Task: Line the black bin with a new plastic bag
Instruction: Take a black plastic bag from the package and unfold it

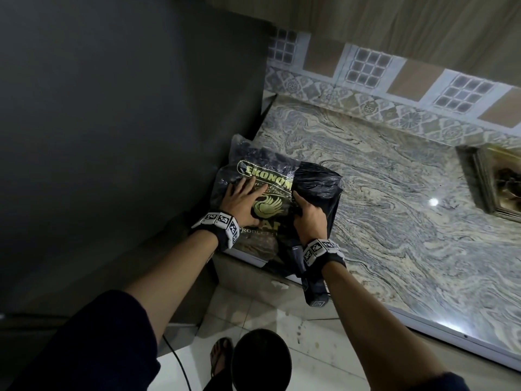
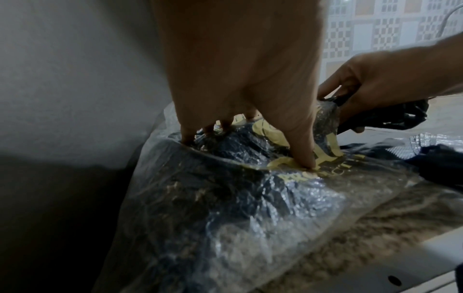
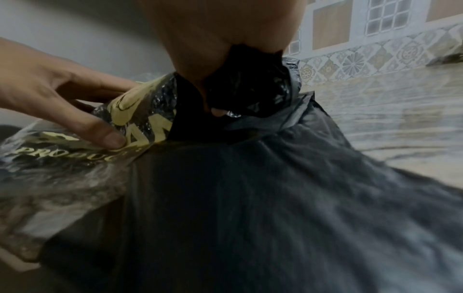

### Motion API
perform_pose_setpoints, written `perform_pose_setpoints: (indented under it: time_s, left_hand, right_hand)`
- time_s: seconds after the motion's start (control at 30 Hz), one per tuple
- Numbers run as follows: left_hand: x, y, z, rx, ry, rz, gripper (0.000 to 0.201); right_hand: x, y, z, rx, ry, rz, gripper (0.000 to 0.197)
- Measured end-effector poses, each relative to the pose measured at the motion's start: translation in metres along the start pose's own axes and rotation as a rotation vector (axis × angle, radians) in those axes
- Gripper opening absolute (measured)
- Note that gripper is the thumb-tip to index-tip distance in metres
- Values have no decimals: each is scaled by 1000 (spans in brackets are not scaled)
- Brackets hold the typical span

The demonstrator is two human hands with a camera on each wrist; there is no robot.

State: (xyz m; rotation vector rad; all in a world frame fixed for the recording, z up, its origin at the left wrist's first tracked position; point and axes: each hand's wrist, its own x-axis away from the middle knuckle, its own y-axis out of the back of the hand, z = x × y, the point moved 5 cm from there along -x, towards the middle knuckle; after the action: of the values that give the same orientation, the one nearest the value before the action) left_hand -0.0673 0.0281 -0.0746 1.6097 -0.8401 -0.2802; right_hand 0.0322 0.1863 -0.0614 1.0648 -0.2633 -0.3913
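Observation:
A clear wrapper pack of black bags (image 1: 262,176) with gold print lies on the marble counter (image 1: 394,235), in the corner against a dark wall. My left hand (image 1: 248,200) presses flat on the pack with fingers spread; the left wrist view shows its thumb and fingertips (image 2: 307,158) pushing into the wrapper (image 2: 225,198). My right hand (image 1: 303,208) grips a bunched black bag (image 1: 318,184) at the pack's right edge. In the right wrist view the thumb (image 3: 215,107) pinches the crumpled bag (image 3: 250,198), which spreads toward the camera. No bin is clearly identifiable.
A tall dark panel (image 1: 112,136) stands left of the counter. A gold-framed object (image 1: 496,182) lies at the counter's right. Patterned tiles (image 1: 366,69) back the counter. Below are a tiled floor (image 1: 253,309), a cable (image 1: 180,365), a sandalled foot (image 1: 221,356) and a dark rounded shape (image 1: 262,359).

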Motion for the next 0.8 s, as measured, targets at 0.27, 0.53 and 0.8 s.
perform_pose_setpoints:
  time_s: [0.27,0.53,0.8]
  left_hand:
    - [6,3,-13,47,17,2,92]
    - [13,2,-13,92,44,-5,88]
    - [20,27,-64,111,-23,-65,87]
  right_hand:
    - [5,-5,-5,73,66,124,82]
    - [7,-3,-1,-179,-6,110,93]
    - [35,53,-22,-92,45,-39,68]
